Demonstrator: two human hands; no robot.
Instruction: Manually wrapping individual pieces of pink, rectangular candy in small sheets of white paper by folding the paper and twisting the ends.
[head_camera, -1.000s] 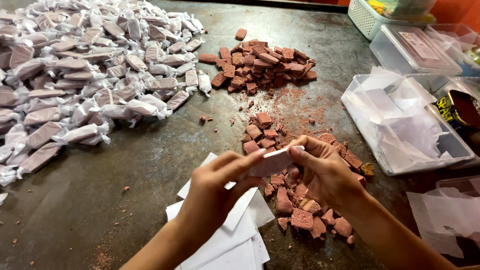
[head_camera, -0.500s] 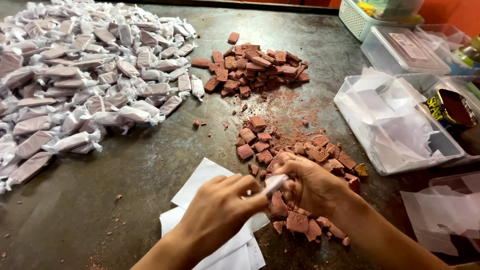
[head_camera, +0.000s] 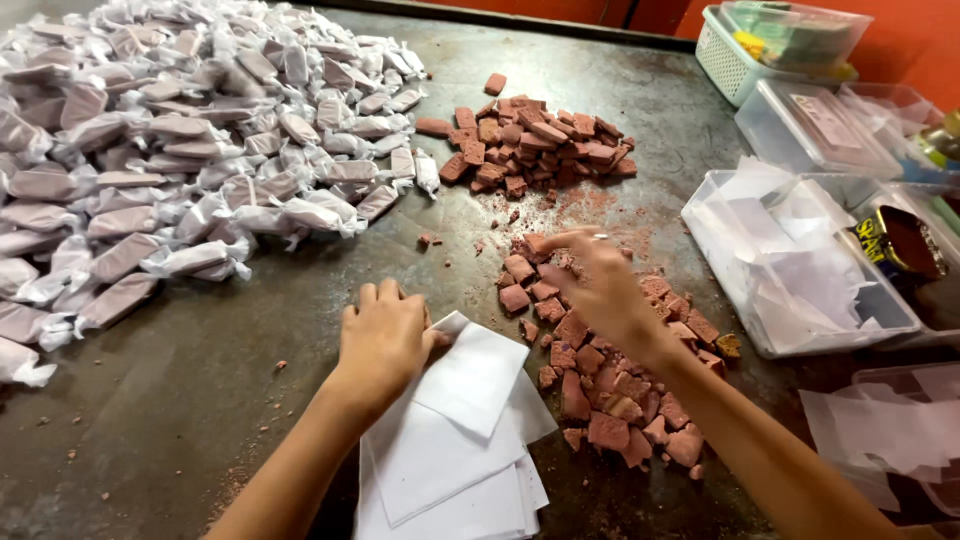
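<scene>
Head view shows the left hand (head_camera: 385, 335) flat, holding nothing, on the stack of white paper squares (head_camera: 460, 440), while the right hand (head_camera: 600, 285), fingers loosely curled over the near heap of reddish-brown candy blocks (head_camera: 600, 400), grip unclear, should pinch only 1 block.

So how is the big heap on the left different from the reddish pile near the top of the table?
The wrapped heap is covered piece by piece in whitish paper with twisted ends; the bare pile shows naked reddish-brown blocks. The wrapped heap is far larger and spreads across the left side of the table, while the bare pile is small and compact. Crumbs and dust lie about the bare pile, little about the wrapped heap. Both seem to hold the same blocky sweets.
</scene>
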